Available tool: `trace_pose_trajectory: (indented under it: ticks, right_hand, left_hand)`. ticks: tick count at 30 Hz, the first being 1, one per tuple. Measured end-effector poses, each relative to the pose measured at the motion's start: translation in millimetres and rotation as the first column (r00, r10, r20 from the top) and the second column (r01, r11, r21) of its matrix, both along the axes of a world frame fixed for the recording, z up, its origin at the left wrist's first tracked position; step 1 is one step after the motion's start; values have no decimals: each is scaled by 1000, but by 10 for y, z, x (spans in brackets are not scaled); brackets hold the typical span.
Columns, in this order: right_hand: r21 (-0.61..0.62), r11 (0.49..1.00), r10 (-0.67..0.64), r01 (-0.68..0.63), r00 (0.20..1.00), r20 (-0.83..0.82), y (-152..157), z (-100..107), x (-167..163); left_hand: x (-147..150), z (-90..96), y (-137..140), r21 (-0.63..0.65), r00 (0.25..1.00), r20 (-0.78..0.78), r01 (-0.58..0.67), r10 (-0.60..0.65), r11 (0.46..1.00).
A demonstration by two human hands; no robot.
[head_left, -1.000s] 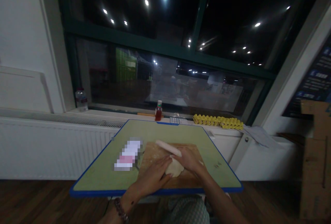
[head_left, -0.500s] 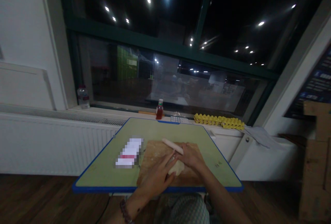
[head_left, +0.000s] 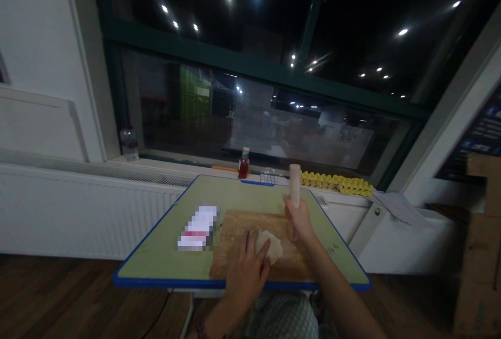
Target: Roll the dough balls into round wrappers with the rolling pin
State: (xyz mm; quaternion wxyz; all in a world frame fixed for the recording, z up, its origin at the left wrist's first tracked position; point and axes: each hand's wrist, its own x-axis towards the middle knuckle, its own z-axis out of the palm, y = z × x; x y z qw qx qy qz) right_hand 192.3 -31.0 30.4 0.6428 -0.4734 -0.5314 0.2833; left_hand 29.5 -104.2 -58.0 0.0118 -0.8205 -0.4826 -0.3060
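With our right hand (head_left: 298, 216) wrapped round the rolling pin (head_left: 295, 185), we held it upright, probably clear of the dough (head_left: 273, 247) mid-way across the cutting board (head_left: 235, 224); our left hand (head_left: 246, 266), fingers slightly apart, touched the dough's left side, seemingly steadying it.

Flat pale dough (head_left: 274, 245) lies on a rectangular brown wooden board (head_left: 231, 223), on the green, blue-rimmed worktop (head_left: 242, 196). Left of the board lies a blurred white-and-pink rectangle (head_left: 198, 228). Behind, on the white sill (head_left: 176, 168), a red bottle (head_left: 243, 165) stands left of yellow egg trays (head_left: 344, 184).
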Motion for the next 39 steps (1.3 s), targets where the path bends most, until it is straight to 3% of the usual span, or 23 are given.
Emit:
trace_pose_trajectory:
  ticks: [3,10,14,20,23,27,29,34,37,39]
  right_hand:
    - [59,996,79,-69,979,-188,-27,49,-164]
    - [44,997,74,-65,962,-262,83,-202,-400]
    - [36,993,117,-111,955,-274,92,-214,-519]
    - [-31,990,129,-135,980,-150,121,-180,-578]
    - [-70,983,167,-167,986,-7,138,-173,-638]
    - [-153,945,317,-288,920,228,126,-178,-789]
    - [-177,936,344,-305,902,261,126,-184,-826]
    - [-112,964,243,-240,970,9,202,-143,-669]
    - [1,981,189,-192,963,-191,261,-90,-516]
    - [44,984,179,-173,955,-235,277,-78,-456]
  left_hand:
    - [-17,19,-19,-5,1000,-12,-16,16,1000]
    - [-54,83,33,-85,998,-40,51,-55,995]
    - [-47,70,54,-92,995,-48,85,-90,992]
    - [-40,99,24,-116,991,-42,123,-128,986]
    - [-46,153,-5,-139,991,-41,122,-129,983]
    - [-46,223,-28,-169,990,-14,139,-143,976]
    - [-42,230,-30,-174,990,-3,140,-142,975]
    - [-23,152,-19,-140,993,-42,103,-110,985]
    - [-10,121,-26,-136,993,-84,74,-86,988]
    - [-3,131,-41,-149,992,-105,55,-71,987]
